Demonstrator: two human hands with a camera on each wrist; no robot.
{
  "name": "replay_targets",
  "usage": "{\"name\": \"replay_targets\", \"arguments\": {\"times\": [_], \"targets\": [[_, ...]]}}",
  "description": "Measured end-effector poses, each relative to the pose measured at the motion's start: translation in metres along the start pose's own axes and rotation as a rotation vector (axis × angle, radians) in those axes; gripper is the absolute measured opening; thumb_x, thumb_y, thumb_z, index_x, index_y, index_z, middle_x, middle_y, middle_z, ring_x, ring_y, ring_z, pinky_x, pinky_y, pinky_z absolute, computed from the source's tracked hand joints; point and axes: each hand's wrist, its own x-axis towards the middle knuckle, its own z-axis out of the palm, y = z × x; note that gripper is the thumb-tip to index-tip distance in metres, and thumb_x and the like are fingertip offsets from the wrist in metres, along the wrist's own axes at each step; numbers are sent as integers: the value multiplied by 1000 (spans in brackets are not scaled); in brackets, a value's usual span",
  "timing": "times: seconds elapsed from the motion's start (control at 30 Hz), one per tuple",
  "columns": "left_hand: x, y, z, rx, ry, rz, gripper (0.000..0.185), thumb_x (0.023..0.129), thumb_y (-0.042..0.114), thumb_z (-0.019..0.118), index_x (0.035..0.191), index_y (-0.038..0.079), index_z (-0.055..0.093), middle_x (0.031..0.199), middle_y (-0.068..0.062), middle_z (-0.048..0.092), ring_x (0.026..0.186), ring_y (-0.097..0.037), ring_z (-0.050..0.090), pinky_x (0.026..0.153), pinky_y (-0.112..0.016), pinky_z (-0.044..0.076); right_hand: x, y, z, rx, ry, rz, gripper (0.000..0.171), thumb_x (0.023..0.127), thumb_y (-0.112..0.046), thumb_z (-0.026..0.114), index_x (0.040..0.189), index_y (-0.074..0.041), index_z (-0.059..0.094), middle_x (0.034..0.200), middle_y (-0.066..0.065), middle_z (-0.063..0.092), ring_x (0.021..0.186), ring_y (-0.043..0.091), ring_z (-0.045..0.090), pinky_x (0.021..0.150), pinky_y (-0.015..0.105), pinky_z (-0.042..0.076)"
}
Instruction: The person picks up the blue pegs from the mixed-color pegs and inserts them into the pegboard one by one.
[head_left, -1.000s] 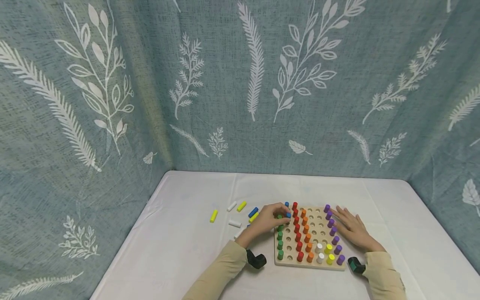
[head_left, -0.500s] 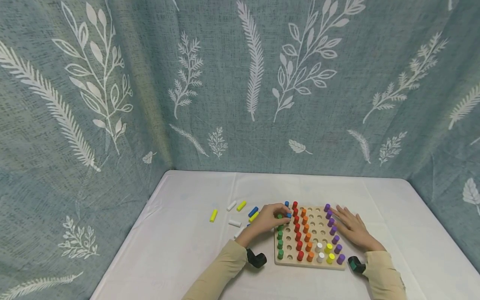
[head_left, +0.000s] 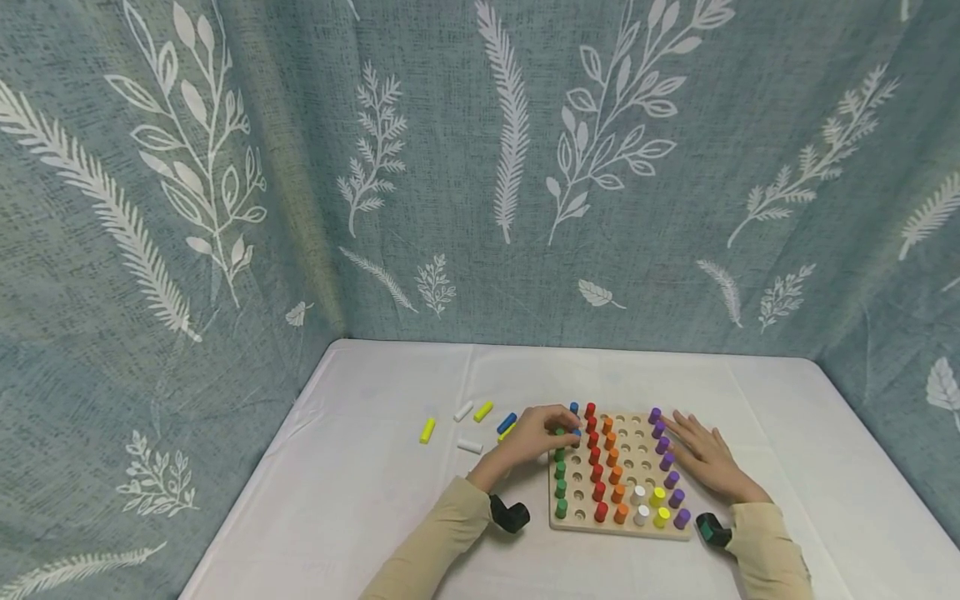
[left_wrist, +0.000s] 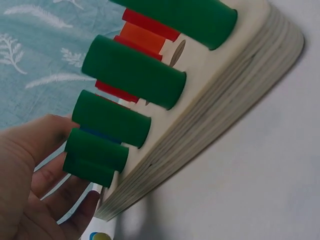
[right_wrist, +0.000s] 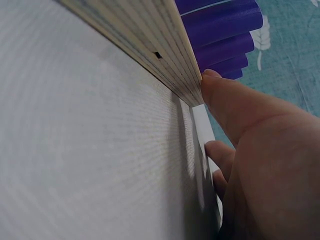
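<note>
My left hand (head_left: 536,435) reaches over the left side of a wooden pegboard (head_left: 618,533), thumb and fingers around a blue peg (head_left: 576,438) in the second column. That peg stands upright, partly covered by the fingers. In the left wrist view, green pegs (left_wrist: 135,70) hide most of it and the fingertips. Another blue peg (head_left: 573,407) stands behind it at the far edge. My right hand (head_left: 705,457) lies with fingers spread beside the board's right edge, its thumb touching that edge near the purple pegs (right_wrist: 222,25).
Loose yellow (head_left: 427,431), white (head_left: 470,447) and blue pegs (head_left: 507,422) lie on the white table (head_left: 360,467) left of the board. Red (head_left: 597,473) and orange pegs (head_left: 616,475) fill columns on the board. A patterned curtain (head_left: 465,167) encloses the table.
The blue peg between the left fingers has gone slightly down toward the board. My left wrist has shifted slightly left. The right hand has stayed in place.
</note>
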Motion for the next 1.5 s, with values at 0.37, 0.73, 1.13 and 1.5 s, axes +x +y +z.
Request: {"name": "replay_targets", "arguments": {"times": [0.37,0.73,1.13,1.5], "targets": [[-1,-7,-17,29,-1,54,20,88,20,65,105,9,66,100,-2,68,91,-9,62,82,-22,50,0,-1,0,6,0,-2,53,96,-32,46,141,-5,36,148,29,20,135,50,10,106,64,-6],[-10,-12,-35,71,-7,14,22,89,22,64,106,10,66,102,-2,67,90,-15,63,79,-24,51,-2,-4,-2,17,-5,-2,53,97,-32,46,142,-7,35,148,27,20,135,50,9,107,63,-5],[-18,-20,-59,152,-69,15,22,90,19,62,108,7,65,105,-5,66,91,-13,60,88,-37,49,0,1,-2,1,-5,-1,52,97,-33,44,142,-8,35,149,27,19,135,50,10,107,63,-5],[-18,-31,-82,271,-168,31,29,89,14,62,117,6,61,118,-8,61,107,-25,55,92,-40,46,0,0,-1,-8,-5,1,52,97,-33,44,142,-9,35,149,26,20,135,50,10,107,63,-4]]}}
